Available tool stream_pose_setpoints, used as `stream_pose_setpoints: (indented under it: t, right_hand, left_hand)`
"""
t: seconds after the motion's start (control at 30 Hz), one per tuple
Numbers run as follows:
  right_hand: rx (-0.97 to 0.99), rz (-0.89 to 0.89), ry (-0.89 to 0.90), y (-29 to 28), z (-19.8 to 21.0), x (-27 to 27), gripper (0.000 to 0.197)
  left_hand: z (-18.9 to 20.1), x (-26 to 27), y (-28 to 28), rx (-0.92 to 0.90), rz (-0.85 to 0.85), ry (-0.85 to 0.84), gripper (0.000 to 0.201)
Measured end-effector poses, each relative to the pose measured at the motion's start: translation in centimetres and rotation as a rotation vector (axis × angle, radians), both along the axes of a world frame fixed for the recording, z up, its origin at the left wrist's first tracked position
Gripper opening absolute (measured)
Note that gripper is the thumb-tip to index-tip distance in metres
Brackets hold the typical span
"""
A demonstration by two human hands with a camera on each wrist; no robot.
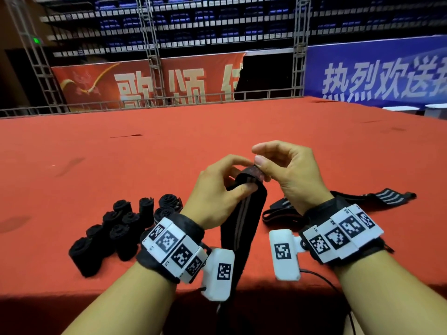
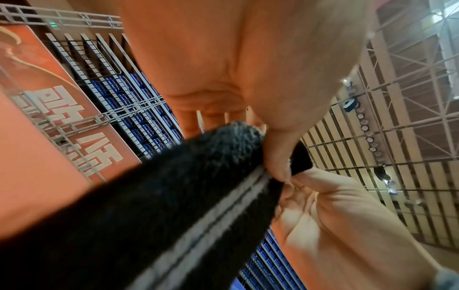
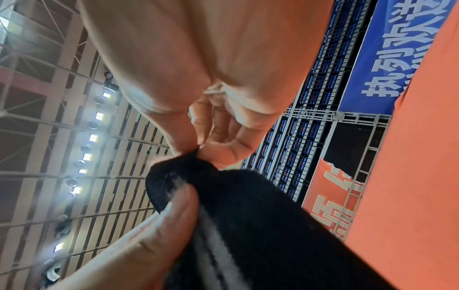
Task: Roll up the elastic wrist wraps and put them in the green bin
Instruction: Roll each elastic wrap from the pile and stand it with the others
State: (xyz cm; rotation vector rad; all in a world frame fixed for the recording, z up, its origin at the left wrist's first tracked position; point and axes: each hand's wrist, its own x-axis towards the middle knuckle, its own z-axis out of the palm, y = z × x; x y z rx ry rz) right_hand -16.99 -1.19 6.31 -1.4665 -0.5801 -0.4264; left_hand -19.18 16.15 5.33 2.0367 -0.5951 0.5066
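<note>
Head view, grip: the left hand (image 1: 217,189) and the right hand (image 1: 287,170) meet above the red table (image 1: 121,153), both pinching the top end of one black wrist wrap (image 1: 244,213).
Head view, left hand: thumb curled over the folded top edge, fingers behind it.
Head view, right hand: thumb and forefinger closed on the same end, just right of the left thumb; the other fingers arch above.
Head view, wrap: it hangs straight down from the pinch, grey stripes along it, past the table's near edge.
Head view, left of the grip: a cluster of rolled wraps (image 1: 121,228) stands on the table, below and well apart.
Head view, right of the grip: unrolled wraps (image 1: 377,197) lie flat, partly behind the right wrist.
Left wrist view: the left thumb (image 2: 275,153) presses the wrap's (image 2: 149,215) end against the fingers; the right palm (image 2: 335,215) sits just beyond.
Right wrist view: the right fingertips (image 3: 188,141) nip the wrap's (image 3: 261,225) tip, and the left thumb (image 3: 161,225) clamps the fold just below.
Bin: not seen in any view.
</note>
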Motion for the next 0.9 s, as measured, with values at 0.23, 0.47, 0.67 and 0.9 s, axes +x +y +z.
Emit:
stream_pose_setpoints:
  t: [0.23,0.47,0.67,0.9]
  right_hand:
    - [0.059,-0.097,-0.013,0.5,0.3,-1.1,0.017]
    - [0.108,-0.037,0.133,1.3,0.0,-2.3,0.047]
    - [-0.132,0.169,0.157,1.8,-2.5,-2.7,0.043]
    - [-0.135,0.049,0.116,1.6,-3.6,-0.6,0.019]
  left_hand:
    - [0.4,-1.5,-0.2,0.085,0.021,0.003,0.024]
    - [0.2,-1.9,-0.4,0.011,0.222,-0.017,0.051]
    - [0.7,-1.6,-1.0,-0.384,0.096,0.084,0.027]
    - [0.2,-0.5,-0.5,-0.616,-0.085,0.200,0.026]
